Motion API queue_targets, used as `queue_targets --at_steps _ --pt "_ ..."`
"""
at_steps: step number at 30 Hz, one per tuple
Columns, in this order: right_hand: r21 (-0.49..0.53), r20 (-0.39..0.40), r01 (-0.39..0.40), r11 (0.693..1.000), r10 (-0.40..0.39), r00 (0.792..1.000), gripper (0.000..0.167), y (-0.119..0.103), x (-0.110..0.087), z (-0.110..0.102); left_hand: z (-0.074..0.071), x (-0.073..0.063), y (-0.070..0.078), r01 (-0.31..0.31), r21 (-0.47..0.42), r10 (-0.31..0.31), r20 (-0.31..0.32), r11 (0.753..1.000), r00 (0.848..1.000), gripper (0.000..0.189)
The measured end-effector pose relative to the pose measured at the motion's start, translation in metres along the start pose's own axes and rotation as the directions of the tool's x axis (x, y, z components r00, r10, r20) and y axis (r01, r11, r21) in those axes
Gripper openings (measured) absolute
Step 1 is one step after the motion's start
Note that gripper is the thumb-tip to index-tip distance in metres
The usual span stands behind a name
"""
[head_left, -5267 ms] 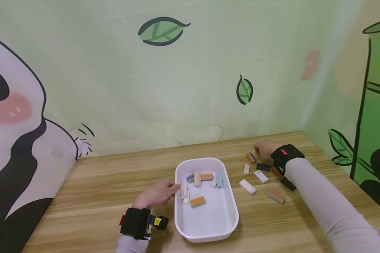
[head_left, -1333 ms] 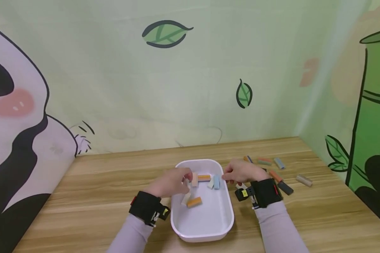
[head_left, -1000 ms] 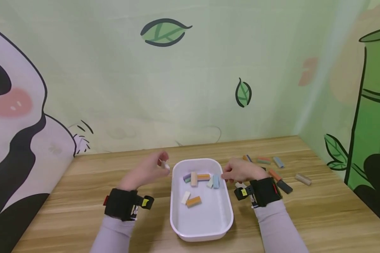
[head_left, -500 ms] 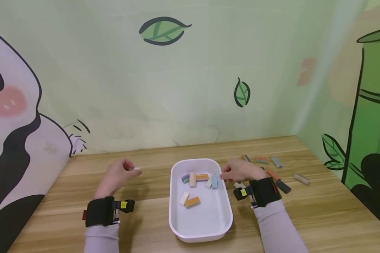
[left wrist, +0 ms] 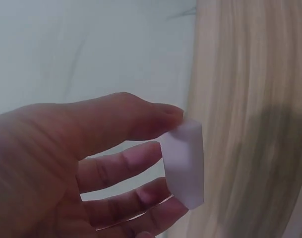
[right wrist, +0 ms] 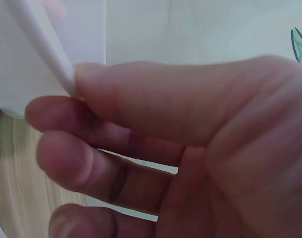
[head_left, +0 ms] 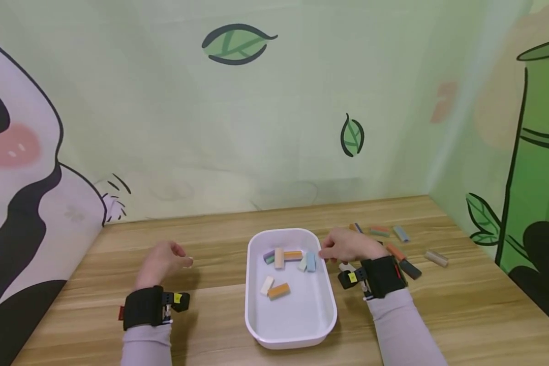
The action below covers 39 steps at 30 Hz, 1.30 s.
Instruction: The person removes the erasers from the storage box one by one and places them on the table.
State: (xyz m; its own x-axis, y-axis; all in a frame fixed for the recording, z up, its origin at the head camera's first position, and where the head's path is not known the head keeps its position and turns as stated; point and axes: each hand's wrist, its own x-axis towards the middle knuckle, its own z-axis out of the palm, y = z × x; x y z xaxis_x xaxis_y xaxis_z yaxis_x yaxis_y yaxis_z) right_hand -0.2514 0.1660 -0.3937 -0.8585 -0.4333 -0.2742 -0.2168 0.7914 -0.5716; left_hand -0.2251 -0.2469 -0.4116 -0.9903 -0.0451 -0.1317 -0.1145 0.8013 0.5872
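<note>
My left hand [head_left: 164, 262] is over the table left of the tray. In the left wrist view its thumb and fingers pinch a white slant-ended block, apparently an eraser [left wrist: 184, 166]. My right hand [head_left: 349, 245] grips the right rim of the white tray [head_left: 289, 341], the rim held between thumb and index finger in the right wrist view. Inside the tray lie an orange eraser [head_left: 279, 291], a white eraser [head_left: 267, 285], a beige eraser [head_left: 279, 258], a light blue eraser [head_left: 311, 262] and several others, some of them two-toned.
Right of the tray, more erasers lie scattered, among them a black one [head_left: 410, 270], a grey one [head_left: 436, 257], a blue one [head_left: 401, 234] and a red-green one [head_left: 379, 231]. The wooden table [head_left: 219, 315] ends at a printed cloth backdrop [head_left: 274, 152].
My left hand has carried the white eraser out of the tray to the left and lowered it. My right hand, earlier among the erasers at right, now stays on the tray rim.
</note>
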Motion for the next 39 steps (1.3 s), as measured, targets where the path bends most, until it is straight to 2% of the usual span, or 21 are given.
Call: queue_targets --at_steps 8,15,30,39 --pt "0.004 0.003 0.025 1.0 -0.025 1.0 0.025 0.0 0.0 0.001 0.007 0.003 -0.004 -0.022 0.031 0.021 0.018 0.999 1.0 0.019" --pt "0.035 0.003 0.005 0.999 -0.006 1.0 0.023 -0.001 -0.002 0.002 0.012 0.003 -0.004 -0.05 0.05 0.049 0.013 0.997 0.999 0.018" --pt "0.019 0.0 0.011 1.0 -0.011 1.0 0.023 -0.001 -0.001 0.002 0.02 0.007 -0.006 -0.061 0.061 0.059 0.04 0.996 0.997 0.016" --pt "-0.005 -0.003 -0.011 1.0 0.011 1.0 0.023 0.0 0.0 0.002 0.022 0.006 -0.002 -0.078 0.079 0.075 0.048 0.994 0.996 0.016"
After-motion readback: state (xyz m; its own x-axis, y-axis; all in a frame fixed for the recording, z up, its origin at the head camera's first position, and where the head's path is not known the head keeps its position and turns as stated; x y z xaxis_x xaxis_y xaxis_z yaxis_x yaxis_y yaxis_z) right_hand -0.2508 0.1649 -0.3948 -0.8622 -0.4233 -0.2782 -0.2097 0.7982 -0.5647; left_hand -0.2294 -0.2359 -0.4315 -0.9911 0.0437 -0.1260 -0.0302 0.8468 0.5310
